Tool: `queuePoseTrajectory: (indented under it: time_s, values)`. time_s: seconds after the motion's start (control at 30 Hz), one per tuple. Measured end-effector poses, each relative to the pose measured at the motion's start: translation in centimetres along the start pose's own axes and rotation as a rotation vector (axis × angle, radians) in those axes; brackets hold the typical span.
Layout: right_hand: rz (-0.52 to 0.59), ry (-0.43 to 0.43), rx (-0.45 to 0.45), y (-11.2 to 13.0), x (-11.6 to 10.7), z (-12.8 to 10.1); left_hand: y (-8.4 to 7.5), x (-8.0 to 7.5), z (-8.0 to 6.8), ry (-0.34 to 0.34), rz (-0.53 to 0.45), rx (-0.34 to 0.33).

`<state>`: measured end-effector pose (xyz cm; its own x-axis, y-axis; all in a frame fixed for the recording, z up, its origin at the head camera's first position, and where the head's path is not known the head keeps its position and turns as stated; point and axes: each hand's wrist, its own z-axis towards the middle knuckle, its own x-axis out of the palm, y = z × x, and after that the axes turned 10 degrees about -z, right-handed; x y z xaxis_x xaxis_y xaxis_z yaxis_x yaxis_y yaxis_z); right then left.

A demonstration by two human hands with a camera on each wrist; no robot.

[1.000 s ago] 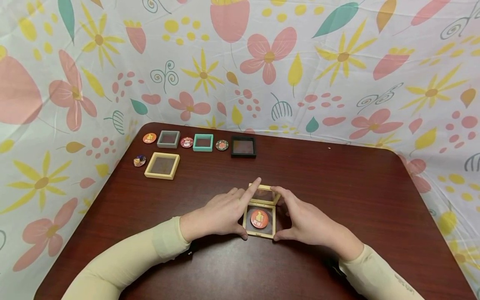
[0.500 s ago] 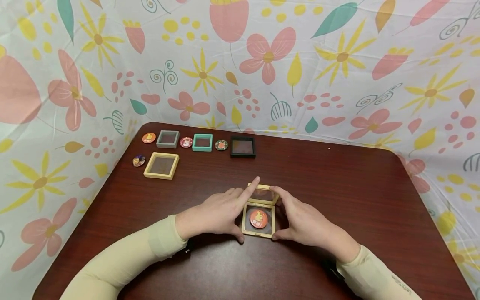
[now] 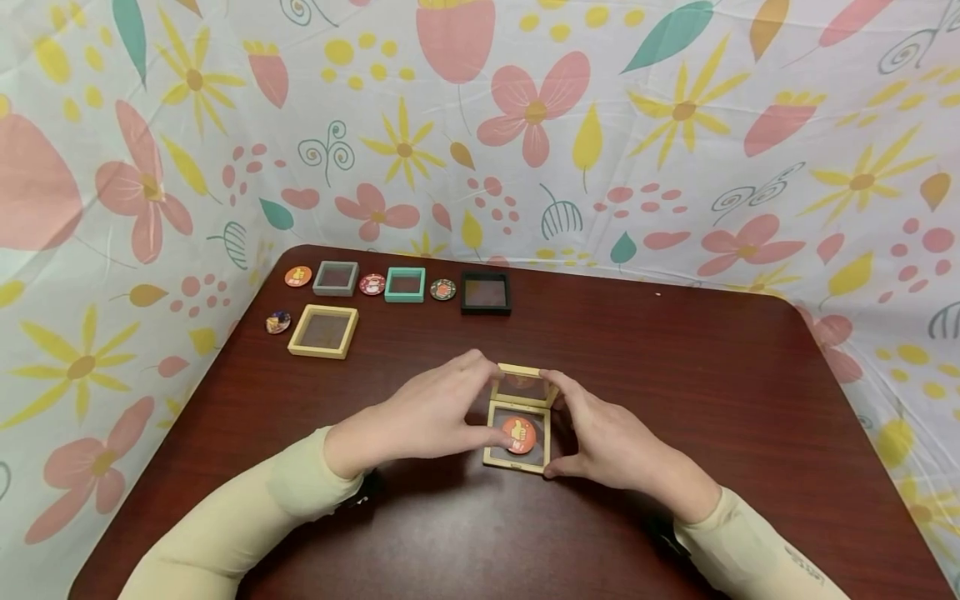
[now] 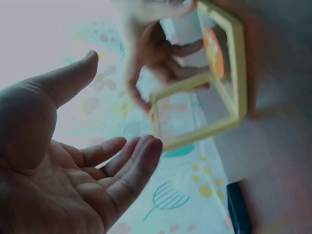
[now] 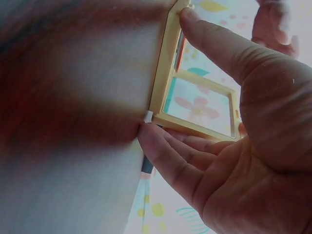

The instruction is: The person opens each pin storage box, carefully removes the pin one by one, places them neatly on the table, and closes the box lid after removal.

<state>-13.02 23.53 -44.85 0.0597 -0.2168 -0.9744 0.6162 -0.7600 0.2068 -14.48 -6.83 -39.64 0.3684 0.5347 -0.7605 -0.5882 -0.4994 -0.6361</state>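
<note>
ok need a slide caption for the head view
Both hands at an open yellow hinged frame case holding an orange badge; left hand touches it, right hand steadies the case.

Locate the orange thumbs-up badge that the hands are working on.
In the head view, the orange thumbs-up badge lies inside the open yellow frame case near the table's centre, between the left hand and the right hand.

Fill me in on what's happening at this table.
A person is working on an open yellow hinged frame case lying on the dark wooden table, with an orange thumbs-up badge inside it. The right hand grips the case by its right edge, raised lid included. The left hand hovers at its left side, fingers loose. More frame cases and badges sit in rows at the far left.
</note>
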Motion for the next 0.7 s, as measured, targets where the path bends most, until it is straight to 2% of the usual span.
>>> queuePoseTrajectory:
  time_s: [0.13, 0.27, 0.47, 0.7]
  values:
    - [0.001, -0.006, -0.014, 0.0, 0.0, 0.1, -0.1, 1.4, 0.7, 0.088, 0.042, -0.005]
    - [0.004, -0.007, -0.018, 0.0, 0.0, 0.1, 0.0, 2.7, 1.6, 0.164, 0.135, 0.015]
    - [0.013, 0.002, -0.020, -0.1, 0.0, 0.0, -0.3, 4.1, 2.9, 0.177, 0.247, 0.058]
    - [0.017, 0.000, -0.020, -0.2, 0.0, 0.0, -0.4, 5.1, 3.7, 0.212, 0.325, 0.051]
